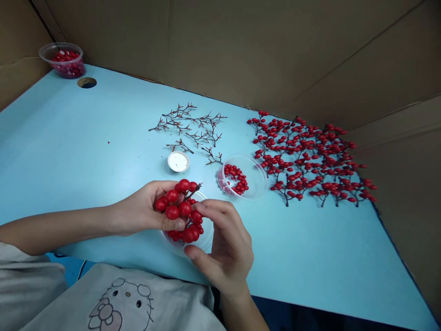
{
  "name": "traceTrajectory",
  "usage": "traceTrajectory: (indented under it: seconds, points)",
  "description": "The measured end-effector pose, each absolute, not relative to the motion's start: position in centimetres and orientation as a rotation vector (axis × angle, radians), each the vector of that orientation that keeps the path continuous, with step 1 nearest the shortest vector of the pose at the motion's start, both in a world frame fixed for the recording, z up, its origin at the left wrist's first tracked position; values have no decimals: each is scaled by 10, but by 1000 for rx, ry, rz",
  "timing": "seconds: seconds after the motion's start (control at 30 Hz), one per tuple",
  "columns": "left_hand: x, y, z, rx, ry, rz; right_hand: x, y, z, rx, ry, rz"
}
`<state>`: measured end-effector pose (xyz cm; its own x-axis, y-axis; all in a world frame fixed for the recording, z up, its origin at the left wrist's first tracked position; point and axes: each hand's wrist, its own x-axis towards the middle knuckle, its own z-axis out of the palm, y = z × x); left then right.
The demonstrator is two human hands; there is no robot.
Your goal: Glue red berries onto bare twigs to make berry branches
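Observation:
My left hand [151, 207] is closed around a dark artificial twig with large red berries [172, 211], held over a clear plastic bowl [206, 230]. My right hand [227, 243] is beside it, thumb and fingers apart; its fingertips touch or nearly touch the berries on the right side. Below them, more red berries show at the bowl, partly hidden, so I cannot tell which are on the twig and which lie inside. Just beyond my hands stands a small white cup [178, 162] with white content and dark specks.
Bare brown twigs [193, 124] lie at the back middle. A second clear bowl [253, 177] holds loose red berries. Many berry-covered branches [310, 161] spread along the right. A tub of red berries [67, 62] stands at the far left, near a round table hole [87, 82]. Cardboard walls surround the table.

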<state>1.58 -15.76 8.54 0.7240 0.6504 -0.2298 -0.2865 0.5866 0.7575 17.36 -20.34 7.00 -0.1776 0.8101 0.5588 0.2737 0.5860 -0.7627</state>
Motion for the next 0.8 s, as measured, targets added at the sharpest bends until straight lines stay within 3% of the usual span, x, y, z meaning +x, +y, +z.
traceTrajectory:
  seconds: [0.33, 0.8]
  points:
    - [18, -162, 88, 698, 532, 550, 169, -203, 73, -888, -1789, 334]
    - [19, -164, 90, 688, 555, 478, 165, -209, 76, -906, -1786, 355]
